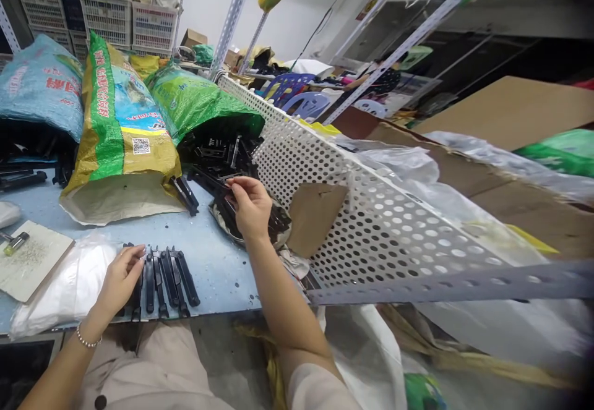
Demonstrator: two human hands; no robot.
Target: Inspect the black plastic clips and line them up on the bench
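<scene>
My right hand (250, 206) is closed on a black plastic part at the pile of similar black parts (223, 156) spilling from a green woven sack (204, 101). My left hand (121, 277) rests at the left end of a row of black parts (169, 280) lying side by side near the table's front edge. Its fingers are bent close together over the leftmost part, and what they hold, if anything, is hidden. Below my right hand, more black parts lie in a pale-rimmed bag.
A yellow-green sack (125, 144) and a blue sack (41, 88) stand on the blue table (223, 274). White plastic bags (83, 268) and a board with a hammer (37, 261) lie left. A perforated white panel (371, 230) borders the right. A person sits in the background.
</scene>
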